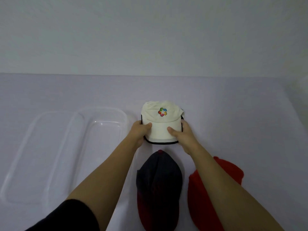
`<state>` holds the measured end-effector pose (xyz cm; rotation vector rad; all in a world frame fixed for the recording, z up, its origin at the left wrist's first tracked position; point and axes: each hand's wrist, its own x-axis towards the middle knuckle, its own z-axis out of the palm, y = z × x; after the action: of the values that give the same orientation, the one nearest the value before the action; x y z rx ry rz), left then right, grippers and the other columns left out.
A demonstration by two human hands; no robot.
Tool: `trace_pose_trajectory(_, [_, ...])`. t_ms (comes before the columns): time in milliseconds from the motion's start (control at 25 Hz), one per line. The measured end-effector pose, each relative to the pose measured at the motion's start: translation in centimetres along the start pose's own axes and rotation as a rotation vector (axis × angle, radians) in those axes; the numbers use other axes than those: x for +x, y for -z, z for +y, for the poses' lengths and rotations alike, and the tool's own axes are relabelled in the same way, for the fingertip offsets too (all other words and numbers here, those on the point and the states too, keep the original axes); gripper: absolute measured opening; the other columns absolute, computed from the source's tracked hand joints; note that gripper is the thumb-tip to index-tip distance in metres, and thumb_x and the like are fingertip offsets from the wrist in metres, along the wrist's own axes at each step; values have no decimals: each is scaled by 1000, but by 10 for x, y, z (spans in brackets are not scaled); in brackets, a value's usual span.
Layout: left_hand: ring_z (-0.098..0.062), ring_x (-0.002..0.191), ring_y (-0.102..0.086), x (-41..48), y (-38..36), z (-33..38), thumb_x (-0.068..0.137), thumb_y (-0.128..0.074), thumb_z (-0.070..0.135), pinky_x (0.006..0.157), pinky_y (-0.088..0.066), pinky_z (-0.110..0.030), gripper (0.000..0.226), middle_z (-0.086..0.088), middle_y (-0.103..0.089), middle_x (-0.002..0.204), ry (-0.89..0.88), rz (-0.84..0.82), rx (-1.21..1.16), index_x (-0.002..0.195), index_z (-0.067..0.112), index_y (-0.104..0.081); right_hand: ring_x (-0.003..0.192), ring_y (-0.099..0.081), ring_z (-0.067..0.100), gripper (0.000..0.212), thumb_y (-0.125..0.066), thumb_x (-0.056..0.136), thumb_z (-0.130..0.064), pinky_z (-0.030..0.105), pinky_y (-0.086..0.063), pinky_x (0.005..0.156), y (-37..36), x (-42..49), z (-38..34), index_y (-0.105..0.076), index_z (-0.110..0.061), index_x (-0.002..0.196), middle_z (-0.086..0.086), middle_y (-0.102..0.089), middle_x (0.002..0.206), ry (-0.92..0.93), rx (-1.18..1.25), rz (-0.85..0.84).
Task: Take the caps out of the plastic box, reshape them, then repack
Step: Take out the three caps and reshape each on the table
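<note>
Reaching forward from the bottom edge over a pale, smooth table (233,114), both bare forearms, a black sleeve (66,217) at the left elbow. Lying at left on the table, a clear plastic box (106,124), rounded oblong and glossy, with a clear lid (33,155) of the same shape just beside it on its left; both empty. Resting near the body between the arms, a dark navy cap (158,174), soft and creased, with a red brim toward the camera and a maroon button on top. Partly hidden under the right forearm, a red cap (231,170), limp fabric. Gripped beyond these, just right of the box, a white cap (160,117) with a crumpled cloth crown, a stiff brim edged in thin black piping, and a multicoloured pinwheel logo (162,112) on the front; no readable writing. Clasping the brim's left edge, left hand (139,131), thumb pressed on top, fingers curled underneath. Clasping the right edge likewise, right hand (183,134), thumb flat on the brim, fingers wrapped round the side.
</note>
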<state>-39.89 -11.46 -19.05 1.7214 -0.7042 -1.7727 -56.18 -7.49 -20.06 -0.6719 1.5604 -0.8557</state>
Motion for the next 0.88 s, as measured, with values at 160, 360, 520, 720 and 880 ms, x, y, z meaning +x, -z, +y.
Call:
trace_pose_trajectory(160, [-29, 114, -50, 13, -15, -18, 92, -46, 27, 99, -45, -45, 43, -12, -48, 129, -101, 194, 370, 130, 6, -44, 121, -42, 29, 66, -64, 81, -45, 35, -39, 94, -1, 7, 13, -41, -14, 135, 11, -42, 134, 160, -610, 233])
trace_pose_trajectory(360, [-33, 111, -49, 0, -26, -15, 94, -46, 12, 92, -39, -32, 46, -19, -36, 133, -329, 326, 724, 136, 1, -33, 121, -42, 28, 66, -59, 81, -53, 39, -43, 87, 3, 3, 10, -39, -20, 134, 7, -44, 134, 168, -804, 240])
trace_pose_trajectory(520, [-12, 86, -57, -9, -4, 24, 92, -50, 9, 79, -36, -16, 49, -8, -38, 141, -601, 315, 708, 139, 9, -38, 83, -59, 15, 50, -61, 87, -34, 26, -44, 75, 25, 7, -20, -44, -18, 132, 4, -46, 129, 462, -645, 235])
trace_pose_trajectory(720, [-16, 94, -63, 16, 13, 66, 90, -57, 18, 79, -46, -22, 49, -3, -43, 142, -477, -31, 839, 137, 17, -41, 114, -51, 20, 64, -64, 86, -29, 17, -38, 93, 33, 44, -67, -34, -15, 141, 3, -39, 145, 468, -803, -25])
trace_pose_trajectory(880, [-16, 78, -60, 34, 12, 70, 91, -58, 24, 69, -47, -22, 26, -7, -59, 110, -470, -159, 968, 115, 15, -59, 111, -50, 19, 63, -73, 78, -25, 25, -36, 91, 19, 61, -63, -45, -15, 133, 2, -51, 126, 391, -794, -221])
